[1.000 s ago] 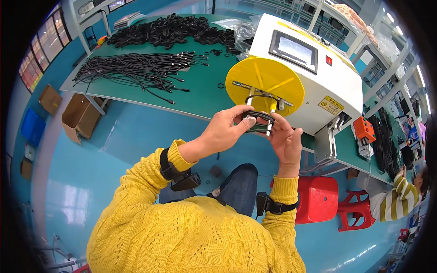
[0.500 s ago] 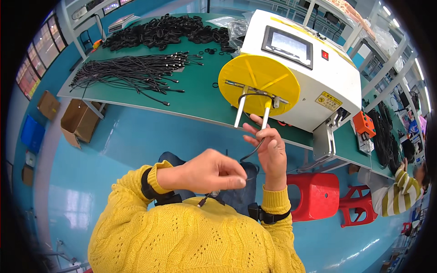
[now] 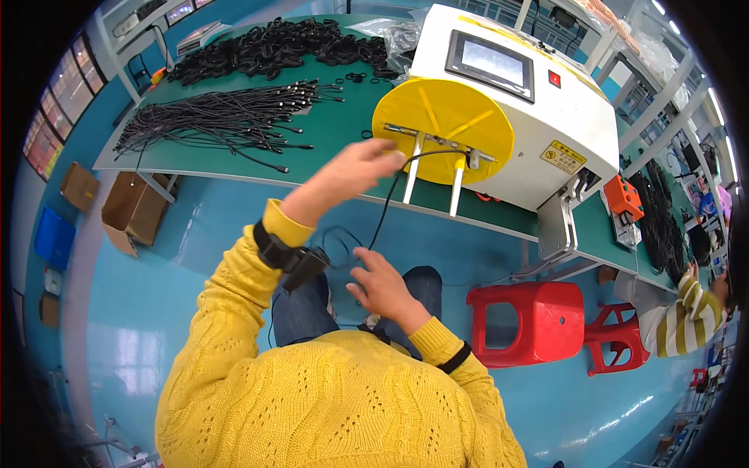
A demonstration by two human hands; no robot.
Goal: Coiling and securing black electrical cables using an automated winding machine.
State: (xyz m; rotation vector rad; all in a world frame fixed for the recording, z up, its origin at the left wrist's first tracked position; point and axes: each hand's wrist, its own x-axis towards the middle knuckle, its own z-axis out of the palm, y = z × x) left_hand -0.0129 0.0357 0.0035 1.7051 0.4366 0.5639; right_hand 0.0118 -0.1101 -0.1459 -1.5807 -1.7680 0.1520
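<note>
A black cable (image 3: 382, 212) runs from a small clamp on the round yellow plate (image 3: 402, 101), across the left metal peg (image 3: 412, 178), and hangs down toward my lap. My left hand (image 3: 355, 173) is raised just left of the pegs, its fingertips beside the cable; motion blur hides whether they grip it. Lower down, my right hand (image 3: 384, 287) has its fingers apart, with the cable passing at the fingertips. Thin loops of cable (image 3: 337, 234) hang between my wrists. The right peg (image 3: 456, 191) has a yellow band near the plate.
The white machine (image 3: 538, 129) with a screen stands on the green table (image 3: 234, 152). Bundled cables (image 3: 211, 117) and a pile of black coils (image 3: 273, 51) lie left. Red stools (image 3: 546, 324) stand right, near a person in a striped sleeve (image 3: 683, 320). Cardboard boxes (image 3: 140, 207) sit at left.
My left hand has risen from over my lap to the pegs. My right hand has left the right peg and dropped down and left. The cable now stretches from the clamp toward my lap.
</note>
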